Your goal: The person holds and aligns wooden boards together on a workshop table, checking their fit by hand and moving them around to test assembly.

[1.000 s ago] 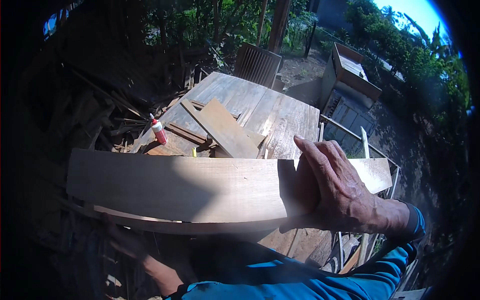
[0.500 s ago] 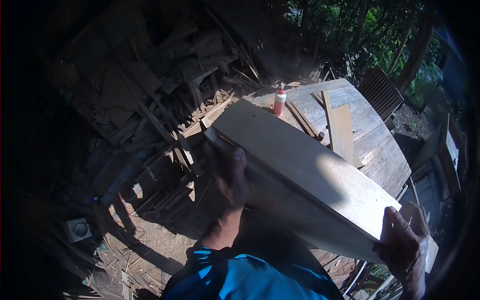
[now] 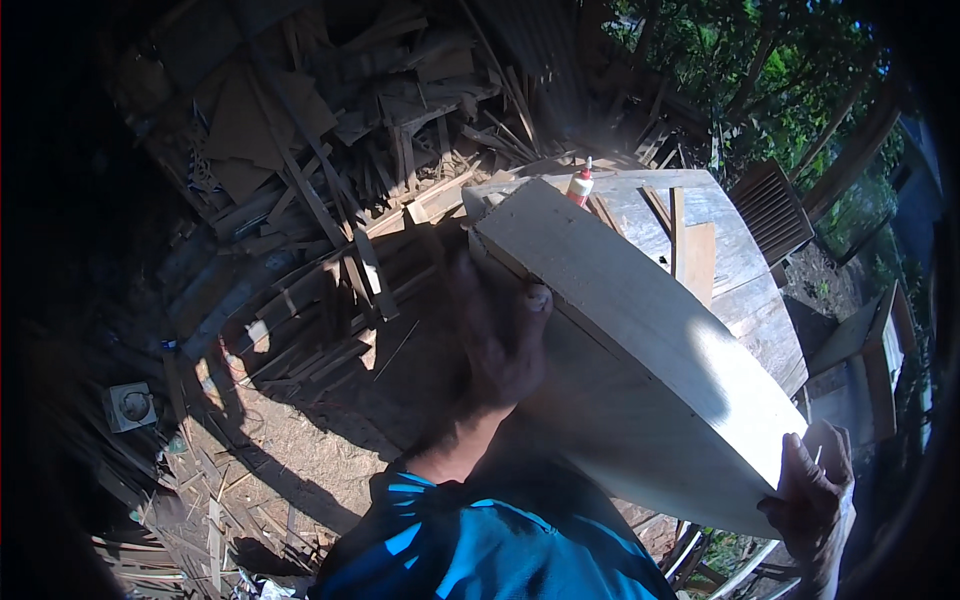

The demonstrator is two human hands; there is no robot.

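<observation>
A long, box-like wooden piece (image 3: pixel 620 270) of pale wood runs from the centre to the lower right, tilted in front of me. Its upper face is partly sunlit, and its wide near side lies in shadow. My left hand (image 3: pixel 505 345) grips it by the far left part, thumb against the near edge; the other fingers are dim in the shade. At the near right end my right hand (image 3: pixel 815 485) holds the corner, with thumb and fingers closed around it. The underside is hidden.
Behind the wooden piece stands a weathered plank table (image 3: pixel 740 260) with a white-and-red bottle (image 3: pixel 581 183), partly covered, and thin wood strips (image 3: pixel 677 235). Scrap wood (image 3: pixel 400 130) is heaped at the far left. A slatted panel (image 3: pixel 770 212) leans beyond the table.
The wooden piece has tipped so that more of its near side shows, and it now covers part of the bottle. Both hands keep their hold. The view has shifted slightly.
</observation>
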